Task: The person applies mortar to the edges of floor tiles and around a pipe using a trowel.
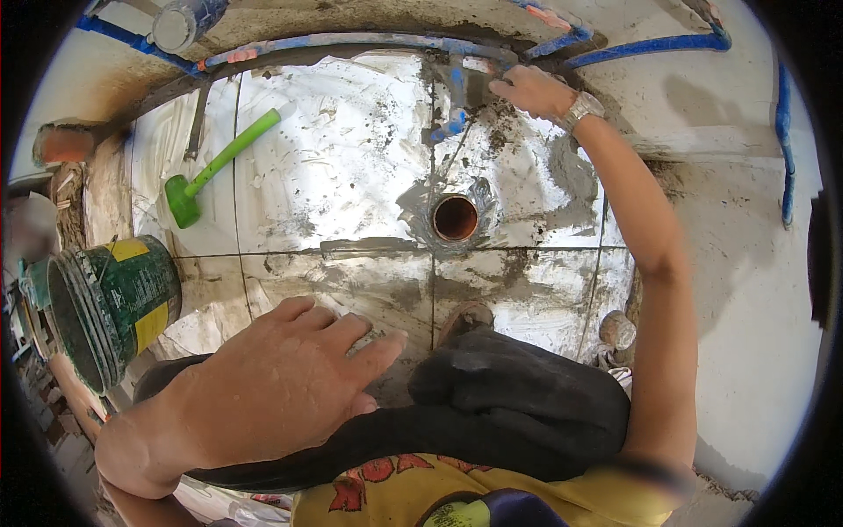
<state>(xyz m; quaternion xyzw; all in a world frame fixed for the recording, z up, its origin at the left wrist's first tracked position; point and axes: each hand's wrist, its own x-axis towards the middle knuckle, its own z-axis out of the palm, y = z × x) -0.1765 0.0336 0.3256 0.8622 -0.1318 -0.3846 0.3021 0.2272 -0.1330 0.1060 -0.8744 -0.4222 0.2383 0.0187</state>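
My left hand (290,373) is held low over my dark trouser leg, fingers apart and holding nothing. My right hand (537,90) reaches to the far edge of the white floor tiles (329,158), beside the wall. Its fingers are bent together, and whatever they may grip is hidden. Near them lies a patch of wet grey mortar (479,86) with blue smears or bits. Nearer to me, a round orange-brown pipe opening (475,220) comes up through the tiles, ringed with mortar. A green rubber mallet (183,200) lies on the tiles at the left.
A green bucket (162,277) with yellow patches lies tipped at the left. Blue pipes (650,48) run along the far wall, with another blue pipe (784,140) at the right. A mortar-covered cylindrical piece (617,330) stands by my right forearm. Rubble lies at the far left.
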